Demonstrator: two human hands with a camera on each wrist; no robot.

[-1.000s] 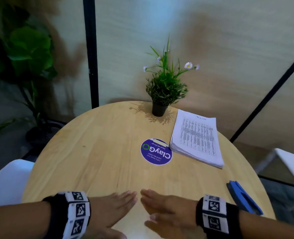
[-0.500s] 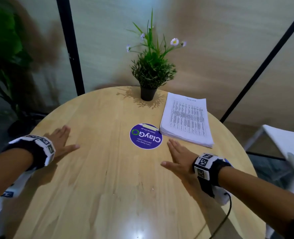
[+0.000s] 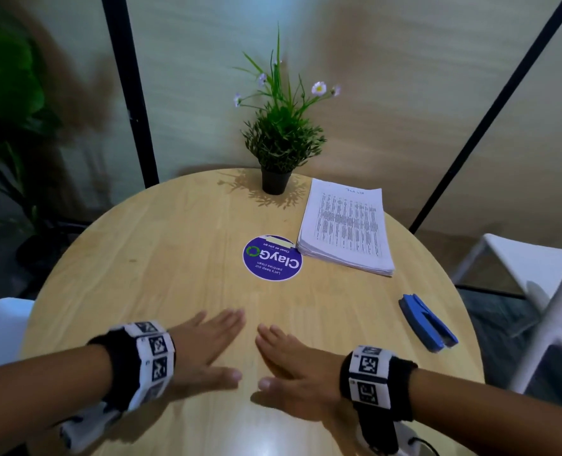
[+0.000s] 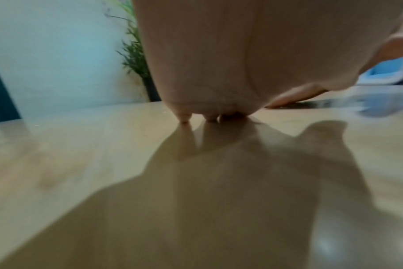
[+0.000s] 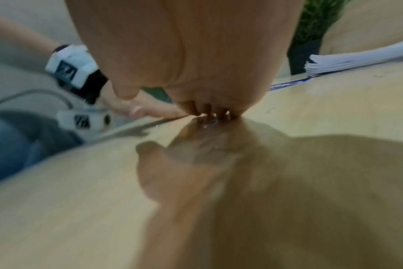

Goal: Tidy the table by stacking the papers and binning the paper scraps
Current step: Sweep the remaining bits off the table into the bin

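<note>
both hands, left hand (image 3: 204, 350) and right hand (image 3: 293, 366), have drawn together, fingers flat, empty.

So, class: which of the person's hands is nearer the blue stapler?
Right. The right hand lies flat on the table, with the blue stapler off to its right; the left hand lies beyond it, farther away.

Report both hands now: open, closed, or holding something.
Left hand: open, flat on the table, holding nothing.
Right hand: open, flat on the table, holding nothing.
</note>
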